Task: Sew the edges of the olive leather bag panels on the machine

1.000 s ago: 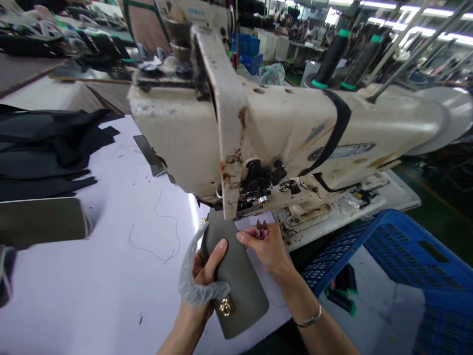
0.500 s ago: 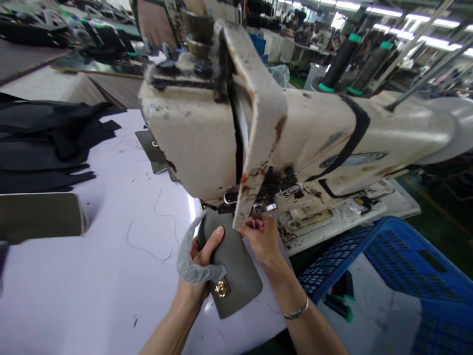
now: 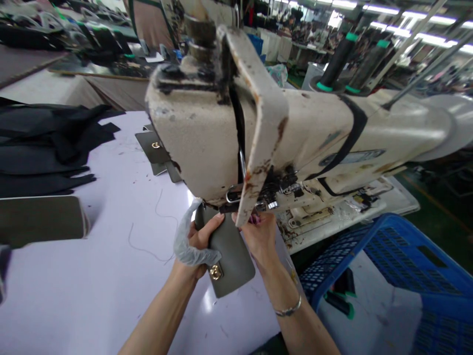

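Observation:
An olive-grey handbag [image 3: 233,256] with a gold turn clasp [image 3: 215,272] lies tilted under the head of a sewing machine [image 3: 195,143]. My left hand [image 3: 199,244] grips its left side, thumb flat on top and fingers beneath. A handle wrapped in whitish plastic film [image 3: 182,244] loops over that hand. My right hand [image 3: 260,236] is closed at the bag's upper right edge, close to the needle area. Something pink or purple shows between its fingers, too small to name. The machine's guard partly hides those fingertips and the needle.
Black fabric pieces [image 3: 48,148] are piled on the white table at the left, above an olive-grey panel [image 3: 40,222]. Another clasped piece [image 3: 153,148] lies behind the machine head. A blue crate [image 3: 391,256] with thread spools [image 3: 340,303] stands at the right.
The bag has moved up and slightly left, farther under the machine head, with my left hand on it. My left thumb is now nearer the presser area. My right hand has shifted slightly.

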The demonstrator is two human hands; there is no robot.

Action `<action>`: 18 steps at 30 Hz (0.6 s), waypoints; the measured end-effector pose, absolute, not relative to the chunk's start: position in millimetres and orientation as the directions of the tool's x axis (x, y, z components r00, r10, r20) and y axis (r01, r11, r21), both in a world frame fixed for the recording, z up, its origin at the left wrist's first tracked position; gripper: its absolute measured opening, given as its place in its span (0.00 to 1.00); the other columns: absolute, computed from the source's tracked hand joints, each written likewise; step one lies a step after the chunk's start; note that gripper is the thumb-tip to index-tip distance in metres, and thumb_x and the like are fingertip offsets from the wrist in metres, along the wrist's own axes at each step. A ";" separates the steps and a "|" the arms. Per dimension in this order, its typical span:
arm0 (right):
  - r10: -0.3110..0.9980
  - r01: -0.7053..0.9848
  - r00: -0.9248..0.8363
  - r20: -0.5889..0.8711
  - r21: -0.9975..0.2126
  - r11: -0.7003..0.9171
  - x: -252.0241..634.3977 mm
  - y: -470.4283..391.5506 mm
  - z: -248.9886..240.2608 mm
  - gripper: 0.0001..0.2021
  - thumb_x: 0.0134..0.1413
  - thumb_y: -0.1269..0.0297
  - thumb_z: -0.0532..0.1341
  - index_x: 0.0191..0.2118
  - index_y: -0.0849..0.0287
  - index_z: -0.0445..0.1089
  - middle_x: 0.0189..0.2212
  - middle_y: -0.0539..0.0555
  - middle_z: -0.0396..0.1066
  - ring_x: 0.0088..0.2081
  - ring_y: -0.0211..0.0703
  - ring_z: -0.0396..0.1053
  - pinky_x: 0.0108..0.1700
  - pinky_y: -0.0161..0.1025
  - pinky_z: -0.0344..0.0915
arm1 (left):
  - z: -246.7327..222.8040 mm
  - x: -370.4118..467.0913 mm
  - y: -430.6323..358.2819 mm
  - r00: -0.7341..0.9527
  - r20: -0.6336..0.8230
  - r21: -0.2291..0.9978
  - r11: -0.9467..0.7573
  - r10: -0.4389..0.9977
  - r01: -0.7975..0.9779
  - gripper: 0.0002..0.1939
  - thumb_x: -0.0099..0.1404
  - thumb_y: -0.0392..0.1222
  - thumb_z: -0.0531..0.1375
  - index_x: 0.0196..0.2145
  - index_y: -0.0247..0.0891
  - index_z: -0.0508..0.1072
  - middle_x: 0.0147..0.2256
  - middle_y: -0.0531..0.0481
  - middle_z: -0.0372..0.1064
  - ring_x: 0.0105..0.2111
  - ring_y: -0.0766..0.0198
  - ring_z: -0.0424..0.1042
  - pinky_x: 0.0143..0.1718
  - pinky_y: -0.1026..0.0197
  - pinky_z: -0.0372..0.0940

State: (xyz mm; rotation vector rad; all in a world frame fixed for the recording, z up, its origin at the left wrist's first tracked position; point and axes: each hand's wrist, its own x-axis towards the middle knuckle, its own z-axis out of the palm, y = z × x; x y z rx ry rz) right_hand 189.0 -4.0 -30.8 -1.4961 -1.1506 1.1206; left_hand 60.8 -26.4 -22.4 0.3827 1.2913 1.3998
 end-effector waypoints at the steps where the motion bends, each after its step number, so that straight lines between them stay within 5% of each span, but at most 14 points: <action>1: 0.980 0.148 0.157 -0.123 -0.978 -0.147 188.3 -4.0 -31.5 0.22 0.50 0.58 0.69 0.15 0.56 0.59 0.16 0.43 0.52 0.21 0.34 0.51 0.25 0.35 0.48 | -22.4 60.7 -24.0 -0.315 -0.413 0.842 0.226 0.855 -0.489 0.30 0.44 0.43 0.79 0.44 0.33 0.80 0.38 0.42 0.80 0.30 0.56 0.80 0.29 0.63 0.77; 8: 0.972 0.172 0.184 -0.148 -0.968 -0.180 185.8 -5.0 -30.2 0.20 0.49 0.57 0.68 0.15 0.57 0.61 0.16 0.44 0.55 0.22 0.35 0.53 0.25 0.36 0.50 | -23.0 60.3 -15.4 -0.399 -0.345 0.903 0.183 0.850 -0.389 0.35 0.43 0.43 0.79 0.50 0.36 0.79 0.39 0.43 0.81 0.34 0.51 0.81 0.30 0.62 0.77; 18: 0.964 0.055 0.205 -0.169 -0.981 -0.184 177.1 -4.7 -38.1 0.20 0.49 0.56 0.68 0.15 0.56 0.63 0.15 0.46 0.60 0.21 0.36 0.57 0.25 0.36 0.51 | -21.4 44.0 -4.5 -0.303 -0.318 0.932 0.236 0.898 -0.276 0.25 0.44 0.42 0.79 0.42 0.36 0.82 0.37 0.43 0.82 0.39 0.47 0.82 0.35 0.61 0.79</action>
